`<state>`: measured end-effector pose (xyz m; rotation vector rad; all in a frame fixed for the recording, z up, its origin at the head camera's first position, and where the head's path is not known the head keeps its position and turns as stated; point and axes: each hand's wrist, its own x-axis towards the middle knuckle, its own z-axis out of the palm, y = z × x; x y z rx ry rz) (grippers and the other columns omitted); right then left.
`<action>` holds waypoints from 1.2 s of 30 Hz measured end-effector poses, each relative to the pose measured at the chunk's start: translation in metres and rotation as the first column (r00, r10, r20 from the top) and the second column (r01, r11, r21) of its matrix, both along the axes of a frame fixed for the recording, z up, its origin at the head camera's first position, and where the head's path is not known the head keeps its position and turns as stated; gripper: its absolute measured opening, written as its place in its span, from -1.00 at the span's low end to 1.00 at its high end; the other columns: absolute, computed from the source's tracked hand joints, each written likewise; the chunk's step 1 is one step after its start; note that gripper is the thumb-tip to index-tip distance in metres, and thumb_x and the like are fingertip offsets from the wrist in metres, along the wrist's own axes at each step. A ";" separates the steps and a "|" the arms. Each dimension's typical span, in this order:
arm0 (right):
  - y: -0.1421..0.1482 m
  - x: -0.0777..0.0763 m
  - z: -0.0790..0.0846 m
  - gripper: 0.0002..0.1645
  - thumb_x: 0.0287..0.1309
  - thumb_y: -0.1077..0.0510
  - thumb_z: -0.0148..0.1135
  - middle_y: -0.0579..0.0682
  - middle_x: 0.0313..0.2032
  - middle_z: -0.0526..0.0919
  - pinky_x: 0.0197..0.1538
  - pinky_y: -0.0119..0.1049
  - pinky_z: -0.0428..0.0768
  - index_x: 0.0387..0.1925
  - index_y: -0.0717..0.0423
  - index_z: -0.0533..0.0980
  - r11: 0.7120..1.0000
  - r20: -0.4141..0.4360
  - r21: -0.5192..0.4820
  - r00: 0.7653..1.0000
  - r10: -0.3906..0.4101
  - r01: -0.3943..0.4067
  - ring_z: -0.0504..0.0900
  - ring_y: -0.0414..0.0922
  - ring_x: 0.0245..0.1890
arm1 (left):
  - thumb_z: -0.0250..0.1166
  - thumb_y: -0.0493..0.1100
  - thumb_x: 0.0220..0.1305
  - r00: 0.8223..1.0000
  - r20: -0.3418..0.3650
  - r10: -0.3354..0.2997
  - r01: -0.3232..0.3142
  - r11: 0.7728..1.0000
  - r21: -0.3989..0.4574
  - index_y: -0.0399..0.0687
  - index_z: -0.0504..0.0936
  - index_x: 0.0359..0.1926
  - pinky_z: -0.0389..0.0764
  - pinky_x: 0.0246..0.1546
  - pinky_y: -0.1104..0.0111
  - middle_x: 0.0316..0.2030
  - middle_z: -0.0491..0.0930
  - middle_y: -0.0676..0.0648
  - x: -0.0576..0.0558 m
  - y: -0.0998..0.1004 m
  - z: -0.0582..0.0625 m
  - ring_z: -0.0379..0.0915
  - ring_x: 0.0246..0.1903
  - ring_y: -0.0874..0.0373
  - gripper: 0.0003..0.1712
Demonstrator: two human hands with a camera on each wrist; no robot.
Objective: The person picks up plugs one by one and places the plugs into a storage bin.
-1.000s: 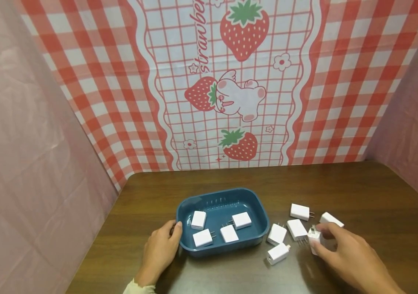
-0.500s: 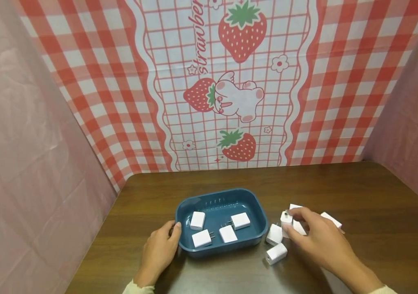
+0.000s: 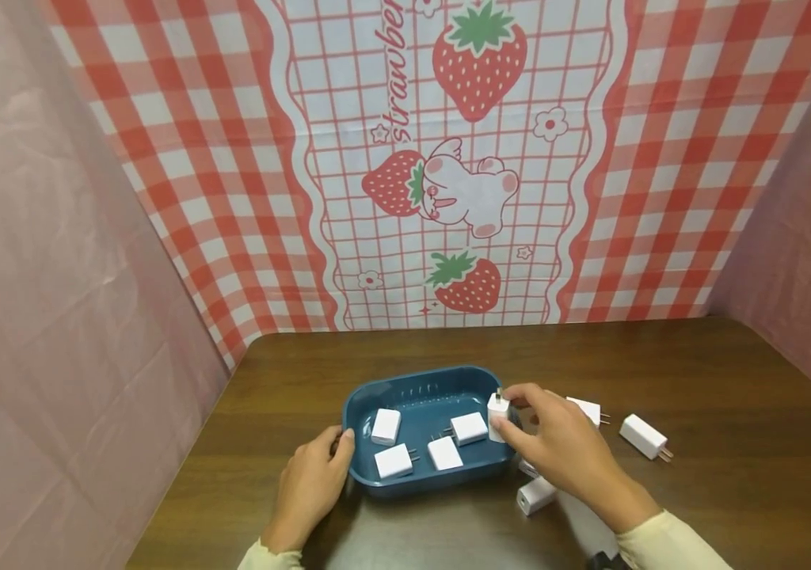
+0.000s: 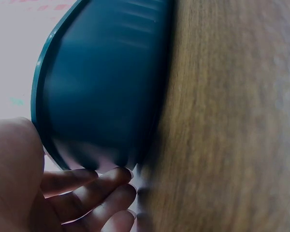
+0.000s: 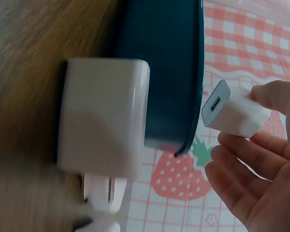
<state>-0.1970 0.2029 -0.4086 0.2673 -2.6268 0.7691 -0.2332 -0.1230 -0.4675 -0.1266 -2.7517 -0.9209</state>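
My left hand [image 3: 313, 479] holds the left end of a dark blue plastic bin [image 3: 441, 481]. In the left wrist view its fingertips [image 4: 121, 173] lie against the bin's outer wall, and the thumb is up by the rim. Between thumb and fingers, my right hand [image 3: 565, 443] pinches a white USB wall charger [image 3: 496, 421], prongs upward, over the bin's right rim. The right wrist view shows this charger's USB port side [image 5: 216, 103]. Several similar chargers lie inside the bin, among them one charger [image 3: 468, 428] near the right end.
Right of the bin, more chargers lie on the brown wooden table [image 3: 733, 380]: one charger [image 3: 642, 437] farthest right, another charger [image 3: 584, 411] behind my hand, and a charger [image 3: 536, 496] near the front. My right hand partly covers others. A strawberry-print cloth [image 3: 477, 198] hangs behind.
My right hand has carried the pinched charger leftward from the loose chargers on the table to over the bin's right rim. My left hand has stayed at the bin's left end.
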 end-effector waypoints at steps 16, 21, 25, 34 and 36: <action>-0.031 -0.031 -0.009 -0.55 0.16 -0.11 0.43 -0.05 -0.17 0.71 -0.19 -0.05 0.59 0.01 0.00 0.60 0.995 0.059 0.063 0.995 0.079 -0.083 0.63 -0.10 -0.27 | 0.11 0.13 0.46 1.000 0.015 0.022 -0.022 1.000 0.006 0.07 0.72 0.03 0.54 -0.20 -0.11 -0.13 0.73 -0.02 0.000 0.001 -0.001 0.68 -0.16 -0.09 -0.61; -0.039 -0.035 -0.010 -0.59 0.18 -0.11 0.42 -0.10 -0.15 0.70 -0.18 -0.10 0.59 0.00 -0.05 0.60 0.991 0.119 0.070 0.988 0.102 -0.110 0.62 -0.14 -0.27 | 0.09 0.14 0.47 1.000 0.014 0.017 -0.017 1.000 0.009 0.06 0.71 0.03 0.55 -0.20 -0.10 -0.12 0.73 -0.03 -0.001 0.000 -0.001 0.67 -0.15 -0.09 -0.60; -0.046 -0.038 -0.012 -0.61 0.19 -0.14 0.40 -0.08 -0.12 0.70 -0.13 -0.09 0.59 -0.02 -0.09 0.60 0.990 0.166 0.085 0.981 0.100 -0.115 0.62 -0.15 -0.22 | 0.09 0.14 0.48 1.000 0.009 0.007 -0.007 1.000 0.008 0.04 0.71 0.03 0.55 -0.22 -0.10 -0.13 0.73 -0.05 -0.001 0.000 0.001 0.68 -0.16 -0.10 -0.59; -0.056 -0.044 -0.019 -0.53 0.21 -0.14 0.38 0.00 -0.21 0.70 -0.19 -0.06 0.60 0.03 -0.01 0.54 0.979 0.153 0.158 0.983 0.105 -0.129 0.65 -0.12 -0.27 | 0.09 0.14 0.48 1.000 0.003 -0.001 0.001 1.000 0.001 0.04 0.71 0.03 0.54 -0.25 -0.10 -0.13 0.73 -0.05 -0.001 -0.001 0.001 0.68 -0.17 -0.11 -0.59; -0.056 -0.044 -0.020 -0.47 0.21 -0.14 0.37 0.04 -0.09 0.71 -0.09 -0.01 0.62 0.12 0.02 0.52 0.976 0.131 0.176 0.986 0.107 -0.129 0.69 -0.06 -0.13 | 0.09 0.14 0.48 1.000 0.001 0.000 0.000 1.000 0.001 0.05 0.71 0.03 0.54 -0.25 -0.10 -0.14 0.73 -0.05 -0.001 -0.001 0.000 0.68 -0.18 -0.11 -0.59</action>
